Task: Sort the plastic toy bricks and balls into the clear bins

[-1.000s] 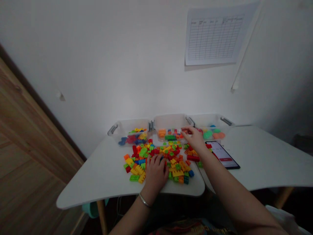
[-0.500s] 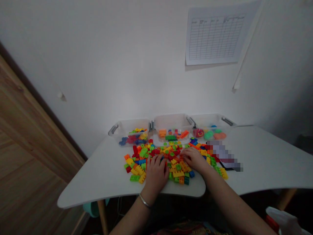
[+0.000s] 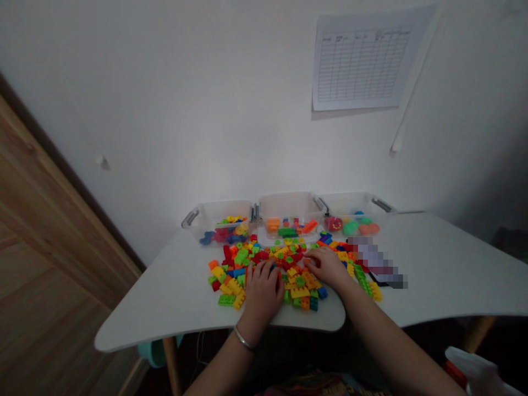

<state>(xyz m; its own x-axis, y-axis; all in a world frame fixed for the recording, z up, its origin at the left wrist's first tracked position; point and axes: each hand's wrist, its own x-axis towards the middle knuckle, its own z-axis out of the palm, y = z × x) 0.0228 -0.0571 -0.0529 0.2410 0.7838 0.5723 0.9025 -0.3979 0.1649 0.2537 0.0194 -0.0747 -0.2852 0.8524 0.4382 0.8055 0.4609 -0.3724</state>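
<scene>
Plastic building bricks (image 3: 264, 264), mostly unsorted, heaped near the desk (image 3: 165, 297) front edge under both flat, loosely spread hands, left hand (image 3: 263, 291) and right hand (image 3: 328, 265) gripping nothing discernible; three clear bins (image 3: 289, 204) along the back edge hold few pieces.

Nothing readable here, honestly. The paper sheet (image 3: 362, 63) taped to the wall, upper right of the frame, has a printed grid with a header row, but the lettering's way too small to make out.
</scene>
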